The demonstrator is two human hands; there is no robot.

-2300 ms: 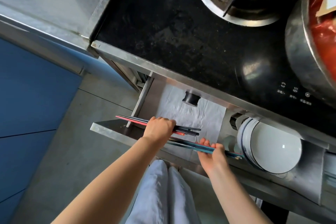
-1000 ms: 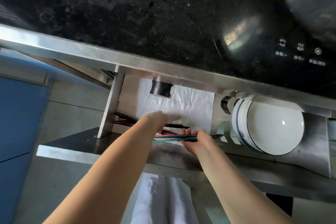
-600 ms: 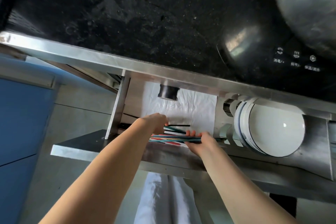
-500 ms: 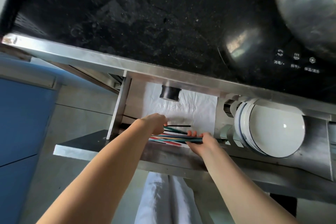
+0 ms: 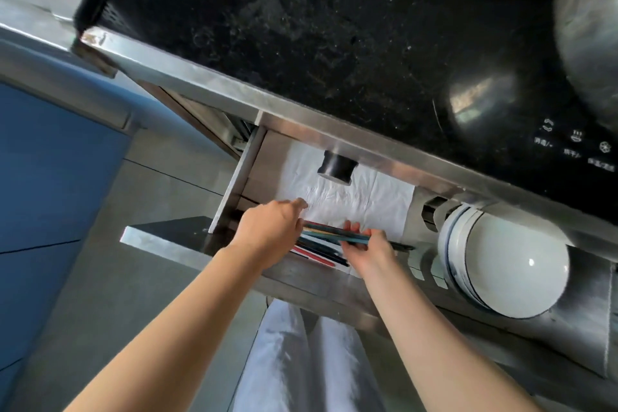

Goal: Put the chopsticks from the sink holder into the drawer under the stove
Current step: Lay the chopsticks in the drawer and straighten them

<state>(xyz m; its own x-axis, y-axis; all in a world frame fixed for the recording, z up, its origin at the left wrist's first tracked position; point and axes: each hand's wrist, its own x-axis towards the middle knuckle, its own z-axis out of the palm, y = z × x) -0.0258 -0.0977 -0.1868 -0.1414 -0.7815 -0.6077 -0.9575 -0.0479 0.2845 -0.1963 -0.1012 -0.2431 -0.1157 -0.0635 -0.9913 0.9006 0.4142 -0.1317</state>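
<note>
The steel drawer point(image 5: 167, 237) under the black stove top point(image 5: 334, 43) is pulled out, lined with white paper point(image 5: 361, 197). Several coloured chopsticks point(image 5: 321, 244), teal, dark and red, lie fanned on the paper near the drawer's front. My left hand point(image 5: 271, 231) rests over their left ends, fingers spread and pointing at the paper. My right hand point(image 5: 368, 251) grips a teal and dark bundle at its right end, thumb on top.
A stack of white bowls point(image 5: 508, 261) stands on edge in the drawer's right rack. A black knob point(image 5: 336, 167) sits at the back of the drawer. A steel pot point(image 5: 588, 27) is on the stove at right. Blue cabinet point(image 5: 50, 177) at left.
Both hands went from holding chopsticks above the drawer front to down inside it. Several chopsticks now lie fanned on the paper. My left hand's fingers have spread apart.
</note>
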